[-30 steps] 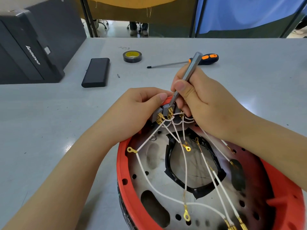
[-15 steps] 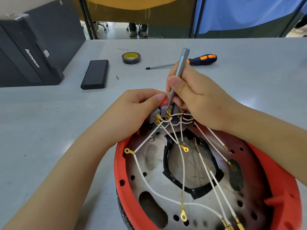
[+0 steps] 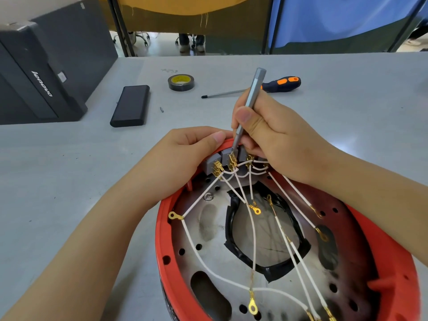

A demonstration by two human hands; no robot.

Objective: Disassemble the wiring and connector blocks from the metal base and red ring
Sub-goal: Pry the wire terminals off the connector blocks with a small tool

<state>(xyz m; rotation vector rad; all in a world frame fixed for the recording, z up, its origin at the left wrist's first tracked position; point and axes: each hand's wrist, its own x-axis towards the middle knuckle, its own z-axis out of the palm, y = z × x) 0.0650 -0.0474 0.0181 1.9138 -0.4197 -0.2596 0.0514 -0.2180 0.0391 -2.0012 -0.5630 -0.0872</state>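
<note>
Right hand (image 3: 275, 140) fingers pinch slim grey metal screwdriver (image 3: 249, 105), tip on brass terminal of middle grey plastic connector block (image 3: 228, 156), far rim of red plastic ring (image 3: 162, 246). Left hand (image 3: 185, 158) fingers grip blocks. Step: loosening terminal screw, judged. Next: white wire (image 3: 253, 239) needs freeing.

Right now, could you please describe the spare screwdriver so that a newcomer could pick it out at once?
Start at the red ring near the table's front edge and look beyond both hands toward the far edge. The screwdriver lies flat there, just right of the tape roll. Unlike the plain grey driver in the right hand, it has a black-and-orange handle and nobody holds it.
</note>
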